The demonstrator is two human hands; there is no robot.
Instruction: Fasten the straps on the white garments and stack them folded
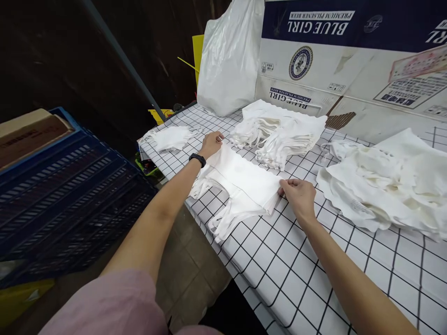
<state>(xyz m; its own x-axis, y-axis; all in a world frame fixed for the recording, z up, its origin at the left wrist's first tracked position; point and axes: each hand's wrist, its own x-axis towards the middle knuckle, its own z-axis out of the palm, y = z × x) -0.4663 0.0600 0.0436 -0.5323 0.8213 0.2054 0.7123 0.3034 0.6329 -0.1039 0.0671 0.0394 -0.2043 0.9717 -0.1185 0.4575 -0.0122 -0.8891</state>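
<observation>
A stack of thin white garments [240, 174] with narrow straps lies flat in front of me; their exact kind is unclear. My left hand [211, 144], with a black band on its wrist, pinches the top garment's far-left corner. At the opposite end, my right hand [297, 194] holds the right corner between thumb and fingers. The garment stretches flat between both hands. Just behind it sits a taller, folded-looking pile of similar white garments [279, 128]. Beyond my left hand is a small white pile [172, 138].
A loose heap of white garments [384, 181] lies at right on the grid-patterned tablecloth [279, 270]. Behind stand a white plastic bag [230, 60] and printed beer cartons [335, 60]. Blue plastic crates [70, 186] are stacked on the left, beyond the table edge.
</observation>
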